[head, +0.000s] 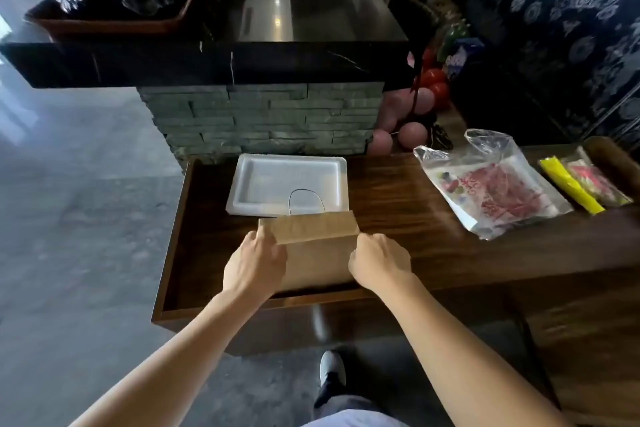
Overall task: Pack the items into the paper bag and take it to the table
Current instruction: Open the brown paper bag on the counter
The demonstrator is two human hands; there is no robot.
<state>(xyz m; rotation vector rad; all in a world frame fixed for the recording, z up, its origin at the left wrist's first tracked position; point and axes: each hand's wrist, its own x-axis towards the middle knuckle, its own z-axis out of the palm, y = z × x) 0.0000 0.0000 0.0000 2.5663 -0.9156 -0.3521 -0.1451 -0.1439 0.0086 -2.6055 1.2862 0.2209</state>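
Note:
A brown paper bag (317,246) stands on the dark wooden counter (398,191), its top flap folded toward me and a thin black handle loop rising behind it. My left hand (254,263) grips the bag's left edge. My right hand (379,262) grips its right edge. Behind the bag lies a white foam tray (287,180). To the right lies a clear plastic bag with red printed packets (491,187). Farther right is a yellow stick packet (569,187) beside a clear packet with red contents (597,184).
A black marble countertop (214,62) on a stone-clad base stands behind the wooden counter. Pink and red balloons (412,114) cluster at its right corner. A patterned blue cloth (561,28) hangs at the right. Grey floor lies to the left, and my shoe (330,371) shows below.

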